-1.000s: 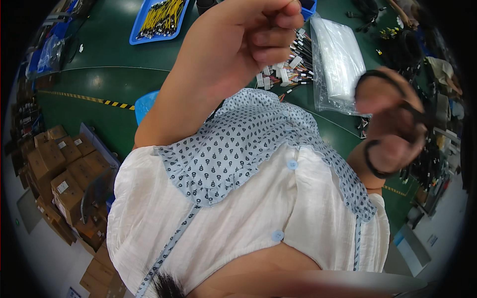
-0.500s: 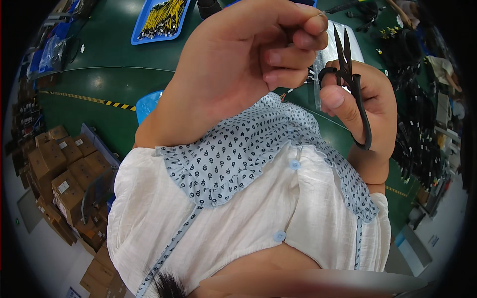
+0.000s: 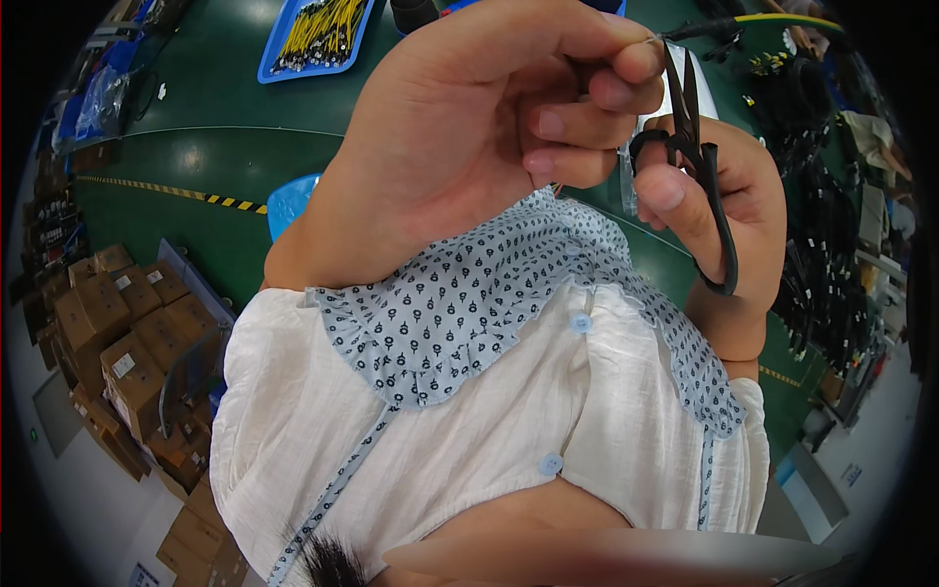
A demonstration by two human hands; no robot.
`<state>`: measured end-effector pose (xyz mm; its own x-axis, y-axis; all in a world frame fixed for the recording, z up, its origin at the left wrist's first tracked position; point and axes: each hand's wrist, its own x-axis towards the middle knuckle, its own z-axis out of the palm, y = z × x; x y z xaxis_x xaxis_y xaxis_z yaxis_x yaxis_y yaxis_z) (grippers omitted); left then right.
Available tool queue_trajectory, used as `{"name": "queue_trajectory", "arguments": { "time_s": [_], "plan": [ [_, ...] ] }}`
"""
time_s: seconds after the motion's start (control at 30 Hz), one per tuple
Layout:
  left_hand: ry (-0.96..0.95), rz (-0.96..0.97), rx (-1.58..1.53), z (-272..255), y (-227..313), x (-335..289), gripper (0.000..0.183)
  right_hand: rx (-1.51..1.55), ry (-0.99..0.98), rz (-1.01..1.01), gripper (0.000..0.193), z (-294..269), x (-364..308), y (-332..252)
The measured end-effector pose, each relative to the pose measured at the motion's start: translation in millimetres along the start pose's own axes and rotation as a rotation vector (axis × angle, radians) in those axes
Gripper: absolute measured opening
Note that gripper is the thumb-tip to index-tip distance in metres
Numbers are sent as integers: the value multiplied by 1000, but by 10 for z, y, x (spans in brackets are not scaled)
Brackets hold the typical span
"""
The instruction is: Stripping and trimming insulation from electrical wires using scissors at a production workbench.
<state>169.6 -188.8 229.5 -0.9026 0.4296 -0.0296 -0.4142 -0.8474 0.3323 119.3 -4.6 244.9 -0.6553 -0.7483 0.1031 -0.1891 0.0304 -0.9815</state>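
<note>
High in the view, my left hand (image 3: 489, 122) is closed in a pinch, thumb and forefinger on the thin end of a cable (image 3: 712, 27). From that pinch the cable runs right, black first, then yellow-green. Its far end passes out of clear sight. My right hand (image 3: 753, 186) grips black-handled scissors (image 3: 693, 117), thumb on one handle loop. The blades point up and stand slightly apart, their tips close to the left fingertips and just below the cable end. Whether a blade touches the cable, I cannot tell.
A blue tray (image 3: 360, 44) of yellow-and-black cables lies on the green table (image 3: 215, 88). Beyond my right arm are bundles of black cables (image 3: 817, 245). Cardboard boxes (image 3: 137, 362) are stacked at lower left. Part of another person's arm (image 3: 804, 39) shows at upper right.
My left hand has shifted slightly right with the cable end. More of the cable, including its yellow-green part, now shows. The scissors have moved a little right, and their tips sit nearer the pinch.
</note>
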Motion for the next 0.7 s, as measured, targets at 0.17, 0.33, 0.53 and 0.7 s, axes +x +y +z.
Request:
{"name": "queue_trajectory", "arguments": {
  "time_s": [0.17,0.33,0.53,0.7],
  "plan": [
    [-52,16,13,-35,-26,-1,27,-20,5,-5,38,19,-19,14],
    [-66,19,34,-19,-34,14,28,-28,3,24,38,5,-35,-1],
    [0,-44,-4,37,-54,-8,30,-99,7,7,45,-59,-75,89],
    [141,-40,24,144,-72,-28,32,-247,-57,101,49,-149,-97,-17]
  ]
}}
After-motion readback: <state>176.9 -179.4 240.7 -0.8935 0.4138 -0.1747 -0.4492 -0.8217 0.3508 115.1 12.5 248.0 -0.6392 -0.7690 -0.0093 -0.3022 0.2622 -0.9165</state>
